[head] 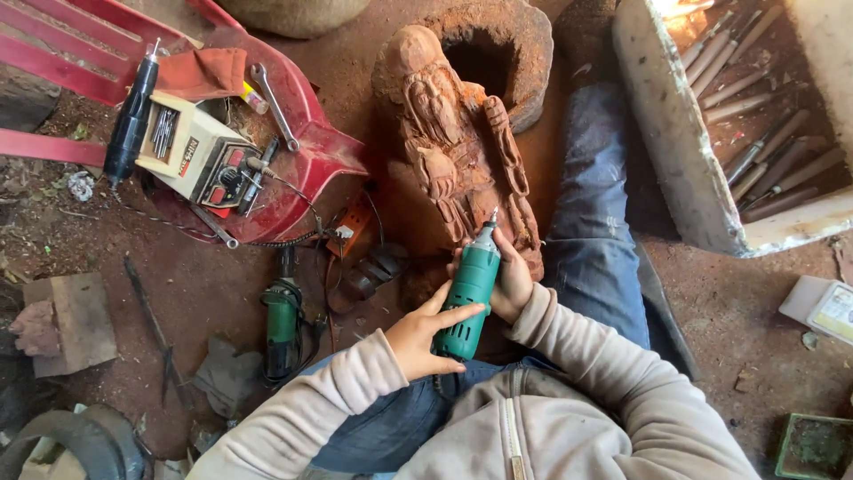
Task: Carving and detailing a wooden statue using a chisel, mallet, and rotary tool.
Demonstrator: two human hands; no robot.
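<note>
Head view:

- Green cylindrical handheld rotary grinder (pixel 471 292): held in both hands, tilted, with its metal tip up against the lower front of the carving.
- Left hand (pixel 425 336): wrapped around the grinder's lower body, fingers closed across the green casing, index finger laid along it.
- Right hand (pixel 508 283): closed around the grinder's upper body near the nose, fingers curled behind the casing, just beside the carving.
- Reddish-brown carved wooden figure statue (pixel 458 147): lying on the ground in front of the person, between the red seat and the person's outstretched leg in blue jeans (pixel 593 222).
- Hollowed reddish wooden block (pixel 498 49): behind the statue's head, touching it.
- Red plastic chair seat (pixel 302 133): left of the statue, bearing a cream box-shaped motor controller (pixel 191 153), a black pen-shaped handpiece (pixel 131 120), a steel spanner (pixel 274 105) and a folded red cloth (pixel 200 73).
- Second green power tool (pixel 283 324): lying on the dirt floor, left of the left forearm, well apart from the hands.
- White rectangular trough (pixel 675 151): upper right, holding many wooden-handled chisels (pixel 764 151).
- Beige long-sleeved hooded top (pixel 533 418): worn by the person, both sleeves down to the wrists.
</note>
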